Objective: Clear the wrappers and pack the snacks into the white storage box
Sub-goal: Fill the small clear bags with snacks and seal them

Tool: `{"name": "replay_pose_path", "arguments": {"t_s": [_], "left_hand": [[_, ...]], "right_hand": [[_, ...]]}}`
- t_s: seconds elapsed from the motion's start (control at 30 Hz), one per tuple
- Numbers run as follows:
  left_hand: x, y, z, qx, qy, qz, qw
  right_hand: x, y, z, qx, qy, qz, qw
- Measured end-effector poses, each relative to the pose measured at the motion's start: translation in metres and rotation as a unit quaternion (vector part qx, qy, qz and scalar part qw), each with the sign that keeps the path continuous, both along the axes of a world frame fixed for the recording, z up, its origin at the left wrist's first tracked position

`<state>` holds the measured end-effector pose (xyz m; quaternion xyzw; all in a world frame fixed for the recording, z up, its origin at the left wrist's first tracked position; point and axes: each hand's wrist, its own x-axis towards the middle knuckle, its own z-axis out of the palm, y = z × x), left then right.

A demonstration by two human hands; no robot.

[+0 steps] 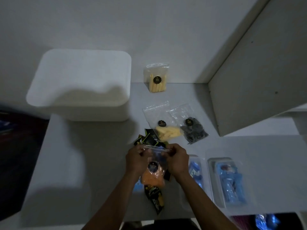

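Observation:
Both hands hold a clear zip bag of orange snacks by its top strip, above the table's middle. My left hand pinches the left end and my right hand pinches the right end. The white storage box stands at the back left with its lid on. Black wrappers lie just beyond the held bag, and a black-and-yellow wrapper lies below it. A bag of pale yellow sticks stands against the wall. A yellow snack bag and a dark snack bag lie flat to the right.
Two clear trays with blue packets lie at the right, one partly behind my right wrist. A white shelf panel rises at the right. The table's front edge is near my forearms. Dark floor shows at the left.

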<state>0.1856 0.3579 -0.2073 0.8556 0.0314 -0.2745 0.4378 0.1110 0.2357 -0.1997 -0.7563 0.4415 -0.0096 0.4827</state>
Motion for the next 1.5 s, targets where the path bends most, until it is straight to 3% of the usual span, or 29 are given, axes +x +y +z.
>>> {"name": "replay_pose_path", "arguments": {"t_s": [0.33,0.53,0.7,0.9,1.2,1.5], "left_hand": [[-0.031,0.070,0.047,-0.116,-0.102,0.019,0.988],[-0.037,0.114,0.107,-0.246,-0.166,0.033,0.954],[-0.047,0.136,0.156,-0.250,-0.203,0.033,0.946],[-0.059,0.148,0.186,-0.256,-0.248,0.048,0.933],[-0.064,0.153,0.210,-0.263,-0.278,0.050,0.923],[-0.062,0.158,0.207,-0.282,-0.262,0.058,0.921]], "right_hand": [[-0.030,0.040,0.049,0.024,-0.098,0.030,0.994],[-0.034,0.067,0.113,0.016,-0.185,0.113,0.976],[-0.030,0.090,0.173,-0.110,-0.183,0.226,0.951],[-0.024,0.118,0.216,-0.196,-0.188,0.310,0.911],[-0.022,0.127,0.237,-0.259,-0.170,0.333,0.891],[-0.034,0.118,0.243,-0.228,-0.185,0.327,0.898]]}}
